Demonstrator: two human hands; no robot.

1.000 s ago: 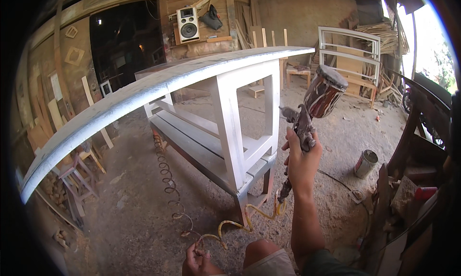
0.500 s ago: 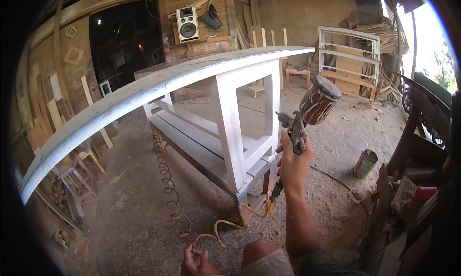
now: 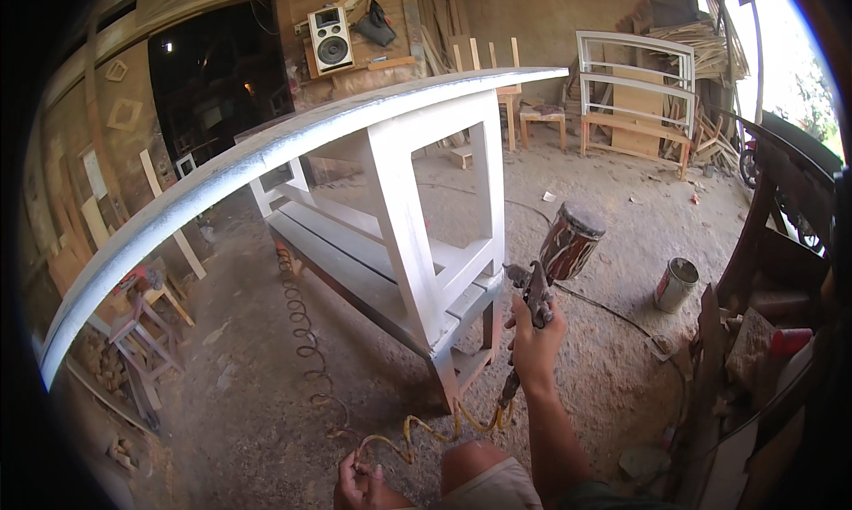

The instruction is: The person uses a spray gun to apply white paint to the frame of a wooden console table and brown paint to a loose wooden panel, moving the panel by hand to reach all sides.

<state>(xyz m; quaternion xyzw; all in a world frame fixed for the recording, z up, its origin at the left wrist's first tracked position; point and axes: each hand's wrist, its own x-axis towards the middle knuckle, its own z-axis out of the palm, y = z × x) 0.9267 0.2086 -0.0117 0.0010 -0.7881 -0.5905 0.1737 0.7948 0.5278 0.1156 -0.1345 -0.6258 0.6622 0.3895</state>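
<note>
My right hand (image 3: pixel 538 346) is closed round the grip of a spray gun (image 3: pixel 535 295), whose paint-streaked cup (image 3: pixel 571 241) sits on top. The gun is close to the near leg frame of a white-painted wooden table (image 3: pixel 390 235), apart from it. A coiled air hose (image 3: pixel 433 428), yellowish near the gun and dark farther on, hangs from the gun's lower end. Low at the bottom edge, my left hand (image 3: pixel 362 485) pinches this hose. The table stands on a low slatted support (image 3: pixel 342 266) with brown legs, its long top (image 3: pixel 222 168) curving across the view.
An open paint can (image 3: pixel 676 284) stands on the dusty floor at right, beside a dark hose line. Dark wooden scraps (image 3: pixel 754 341) crowd the right edge. Farther back are a partly white frame (image 3: pixel 635 88), a small stool (image 3: pixel 543 124) and a wall speaker (image 3: pixel 330 39). Boards lean at left.
My right hand has lowered the spray gun and brought it slightly left, nearer the table's leg frame level. My left hand keeps its hold on the hose. The view has shifted a little.
</note>
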